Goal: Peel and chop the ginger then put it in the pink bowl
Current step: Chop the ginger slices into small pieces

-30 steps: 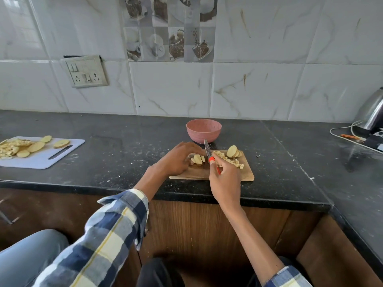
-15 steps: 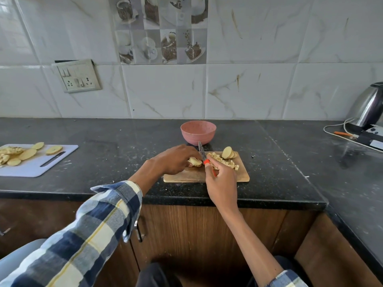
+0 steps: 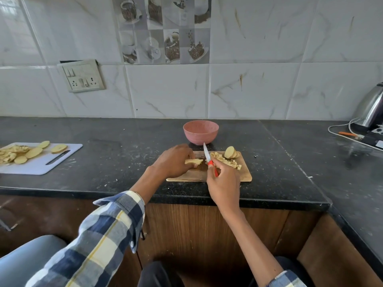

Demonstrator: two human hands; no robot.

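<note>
Ginger piece point(image 3: 193, 161) on wooden board point(image 3: 244, 176), pinned under left hand point(image 3: 174, 161) fingers. Right hand point(image 3: 224, 183) grips knife point(image 3: 207, 157) – blade raised. Black counter point(image 3: 124, 146), marble tiles. One pink bowl point(image 3: 200, 134), two boards, one kettle point(image 3: 371, 108).

A pink round bowl point(image 3: 200, 134) sits on a black speckled stone counter point(image 3: 124, 146), behind a tan wooden cutting board point(image 3: 207, 177) with pale yellow ginger pieces point(image 3: 226, 160). The small knife point(image 3: 209, 158) has an orange-red handle and silver blade, and a blue, white and yellow checked shirt sleeve point(image 3: 107, 235) covers one arm. The white wall tiles point(image 3: 165, 94) have brown marble veins, and a white plastic board point(image 3: 41, 162) holds pale yellow slices point(image 3: 33, 152).
</note>
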